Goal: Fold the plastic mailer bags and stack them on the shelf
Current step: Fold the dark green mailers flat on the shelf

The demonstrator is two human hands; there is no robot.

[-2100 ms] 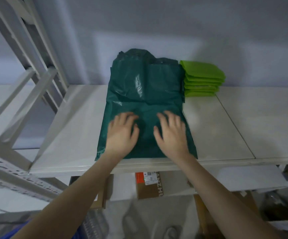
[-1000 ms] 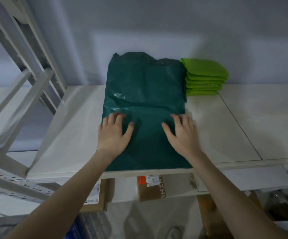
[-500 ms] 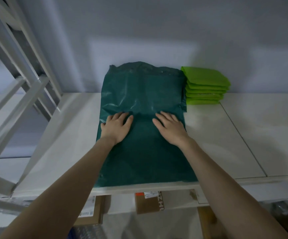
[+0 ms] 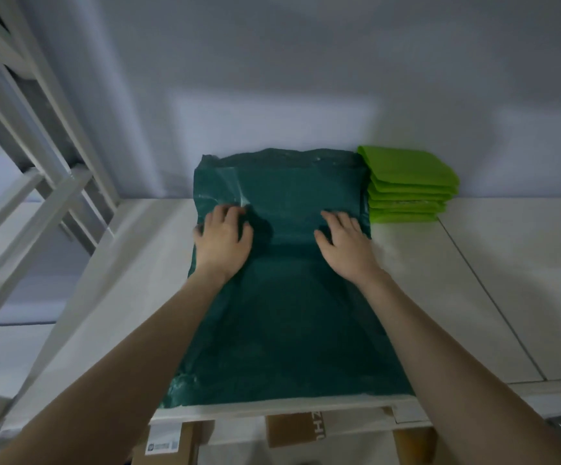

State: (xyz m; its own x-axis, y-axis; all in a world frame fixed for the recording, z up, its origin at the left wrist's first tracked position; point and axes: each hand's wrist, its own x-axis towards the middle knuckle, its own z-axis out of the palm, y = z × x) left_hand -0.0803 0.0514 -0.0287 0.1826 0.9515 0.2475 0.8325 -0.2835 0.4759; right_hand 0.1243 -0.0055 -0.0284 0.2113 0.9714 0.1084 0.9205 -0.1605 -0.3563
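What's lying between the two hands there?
Only the dark green bag, seen from the head view: the left hand and right hand press on it.

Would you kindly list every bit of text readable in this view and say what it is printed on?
"ZH", sideways and cut off by the shelf edge: on the middle cardboard box below the shelf.
White label on the left cardboard box: print too small to read.
Dark green bag and light green stack: no text visible.

Both arms reach up the frame's middle; left hand (image 4: pixel 222 241) and right hand (image 4: pixel 346 245) lie palm-down, fingers relaxed.
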